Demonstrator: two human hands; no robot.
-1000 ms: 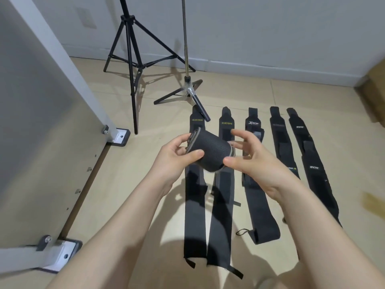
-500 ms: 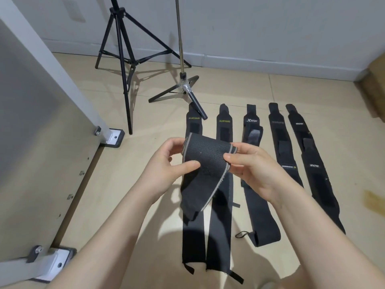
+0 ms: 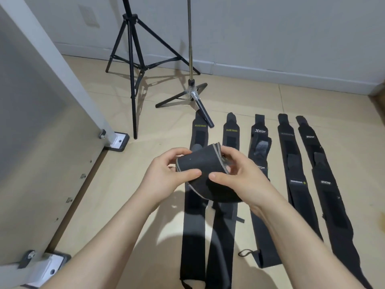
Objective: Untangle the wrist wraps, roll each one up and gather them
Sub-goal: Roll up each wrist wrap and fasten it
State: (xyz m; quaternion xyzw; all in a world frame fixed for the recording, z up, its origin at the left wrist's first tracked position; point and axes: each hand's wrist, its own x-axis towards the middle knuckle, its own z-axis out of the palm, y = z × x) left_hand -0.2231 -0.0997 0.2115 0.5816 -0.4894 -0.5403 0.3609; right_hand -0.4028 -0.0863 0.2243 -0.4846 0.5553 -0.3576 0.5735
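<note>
I hold a black wrist wrap with grey edging [image 3: 200, 163] above the floor, loosely coiled, its free end drooping toward my right wrist. My left hand [image 3: 166, 174] pinches its left side with thumb on top. My right hand [image 3: 235, 174] pinches the right side, fingers curled behind the coil. Several black wrist wraps lie flat in a row on the floor beneath and to the right: two marked XUEYING [image 3: 195, 226] [image 3: 224, 236], one with a white logo [image 3: 260, 215], and two more at the right [image 3: 298, 184] [image 3: 329, 195].
A black tripod [image 3: 133, 65] and a thin metal stand [image 3: 192, 94] are on the tiled floor near the back wall. A white panel on metal feet [image 3: 115, 140] runs along the left. A brown box edge [image 3: 378, 97] shows at far right.
The wrap was a tight roll a second ago, then hung partly unrolled; now it is a loose coil again between both hands. The view has tilted slightly.
</note>
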